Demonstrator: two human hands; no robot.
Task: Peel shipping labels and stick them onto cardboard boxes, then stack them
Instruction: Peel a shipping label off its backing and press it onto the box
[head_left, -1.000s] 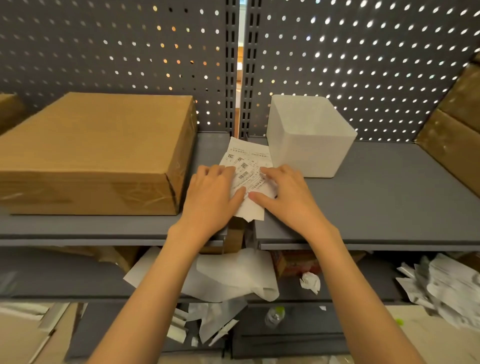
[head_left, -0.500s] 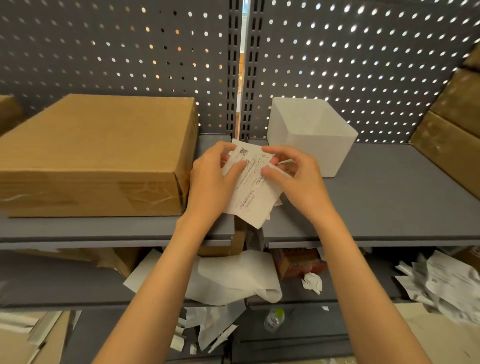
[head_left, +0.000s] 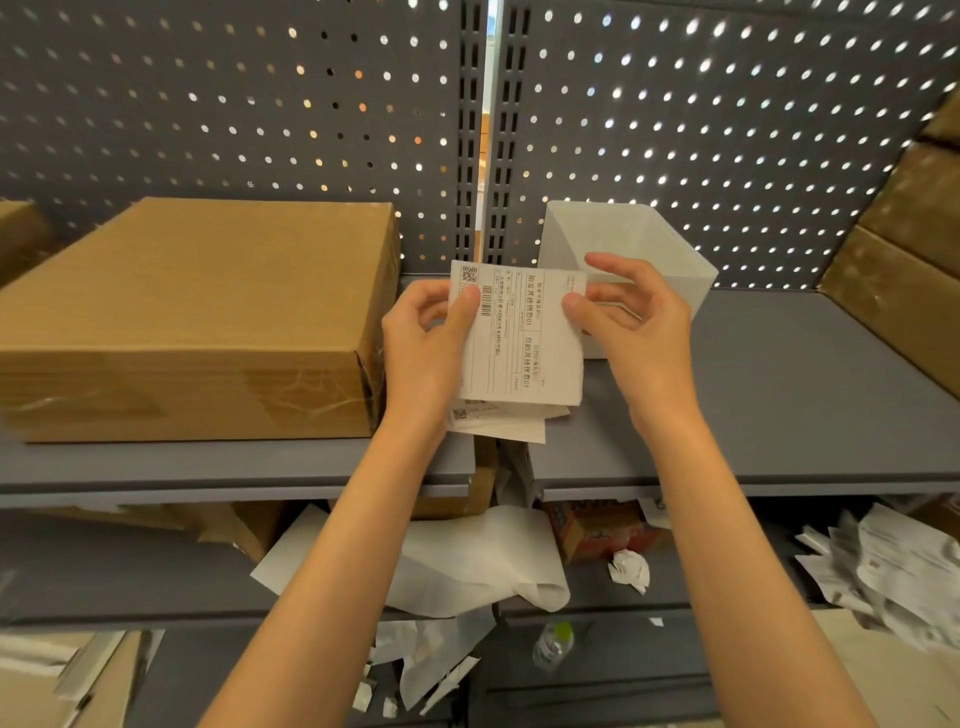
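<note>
A white shipping label (head_left: 524, 338) with a barcode and printed text is held upright above the grey shelf (head_left: 779, 415), between both hands. My left hand (head_left: 423, 343) pinches its left edge with the thumb on the front. My right hand (head_left: 631, 322) pinches its upper right corner. More label sheets (head_left: 498, 421) lie on the shelf just below it. A large brown cardboard box (head_left: 192, 312) sits on the shelf directly left of my left hand.
A white open bin (head_left: 654, 249) stands behind my right hand. More cardboard boxes (head_left: 904, 280) lean at the far right. A pegboard wall backs the shelf. Lower shelves hold crumpled backing paper (head_left: 483, 566), paper scraps (head_left: 883, 566) and a small bottle (head_left: 553, 644).
Both hands have lifted the label off the shelf and turned it upright; the right hand moved to its upper right corner.
</note>
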